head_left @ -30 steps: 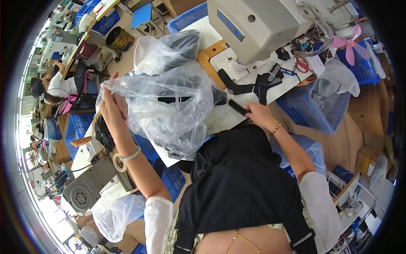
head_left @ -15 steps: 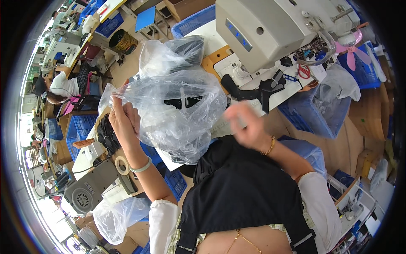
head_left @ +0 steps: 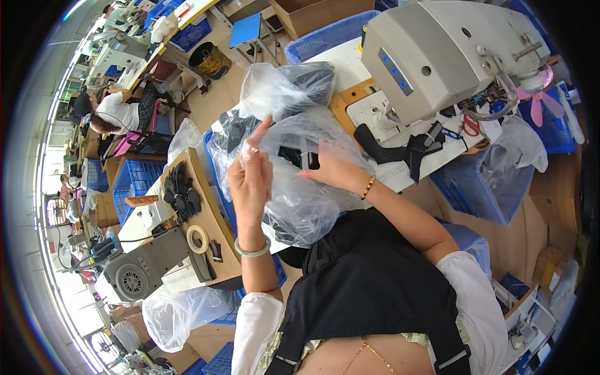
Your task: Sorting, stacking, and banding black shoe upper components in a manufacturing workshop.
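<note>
A large clear plastic bag [head_left: 300,215] lies across the white table in front of me, with black pieces showing through it. My left hand [head_left: 252,181] is at the bag's left side, index finger pointing up and the others curled, its thumb pinching the thin plastic. Over the bag's middle is my right hand [head_left: 340,170], smeared by motion, thumb and fingers apart. Just beyond its thumb, a black piece [head_left: 290,155] with a shiny part shows in the bag. To the right, a black strap-like piece [head_left: 400,147] rests on the table beside the sewing machine.
The grey-white sewing machine [head_left: 437,59] stands at the far right, red-handled scissors [head_left: 470,127] near it. A blue crate [head_left: 478,190] with plastic in it is at the right. On the left table are black pieces [head_left: 181,194] and a tape roll [head_left: 197,239]. A person sits far left.
My right hand has moved left and forward, from the table edge to over the bag. My left hand has come closer to it, bringing in the bag's edge. The whole view has shifted.
</note>
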The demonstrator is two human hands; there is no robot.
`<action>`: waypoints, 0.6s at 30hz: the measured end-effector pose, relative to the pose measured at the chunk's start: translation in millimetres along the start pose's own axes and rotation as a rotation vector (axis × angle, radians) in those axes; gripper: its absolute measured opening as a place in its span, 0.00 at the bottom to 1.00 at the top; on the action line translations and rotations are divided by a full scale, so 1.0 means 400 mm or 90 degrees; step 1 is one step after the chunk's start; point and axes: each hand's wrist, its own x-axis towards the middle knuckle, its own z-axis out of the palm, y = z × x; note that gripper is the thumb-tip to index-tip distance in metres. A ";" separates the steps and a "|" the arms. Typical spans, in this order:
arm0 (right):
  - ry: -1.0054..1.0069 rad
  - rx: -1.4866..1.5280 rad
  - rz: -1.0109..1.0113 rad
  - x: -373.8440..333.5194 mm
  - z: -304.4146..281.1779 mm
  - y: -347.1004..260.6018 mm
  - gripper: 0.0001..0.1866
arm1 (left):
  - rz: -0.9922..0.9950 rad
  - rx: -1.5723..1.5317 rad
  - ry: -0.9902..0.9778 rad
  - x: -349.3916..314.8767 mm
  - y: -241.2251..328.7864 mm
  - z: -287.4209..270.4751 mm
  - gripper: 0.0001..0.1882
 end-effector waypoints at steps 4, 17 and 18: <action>0.005 -0.053 0.105 0.046 -0.006 -0.051 0.56 | 0.013 0.008 -0.004 0.009 0.020 0.038 0.23; -0.025 0.042 0.212 0.059 -0.021 -0.009 0.44 | -0.048 0.291 0.101 -0.053 0.016 -0.028 0.17; -0.019 0.044 0.221 0.060 0.007 -0.015 0.44 | -0.045 0.289 0.091 -0.062 0.007 -0.031 0.17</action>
